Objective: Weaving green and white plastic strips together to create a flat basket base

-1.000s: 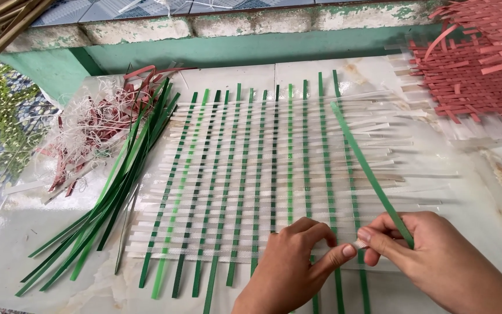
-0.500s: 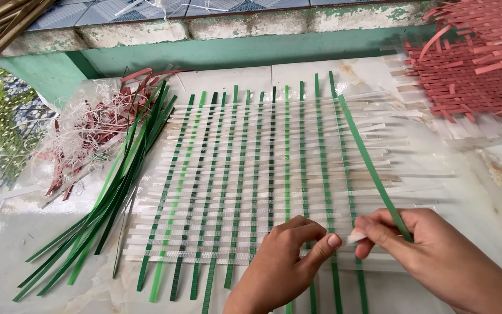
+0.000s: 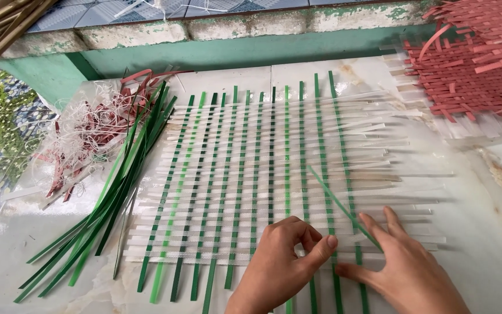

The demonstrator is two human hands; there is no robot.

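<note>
At lower centre my left hand (image 3: 280, 264) pinched the mostly woven mat (image 3: 251, 174); my right hand (image 3: 402, 270), fingers spread, pressed a loose green strip (image 3: 338, 203), spares remaining left

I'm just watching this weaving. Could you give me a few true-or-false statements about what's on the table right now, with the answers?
1. The woven mat is made of green and clear whitish strips. True.
2. A bundle of loose green strips lies to the right of the mat. False: it lies to its left.
3. Both the left hand and the right hand rest at the mat's near edge. True.
4. The red woven piece sits at the near left corner. False: it is at the far right.
</note>
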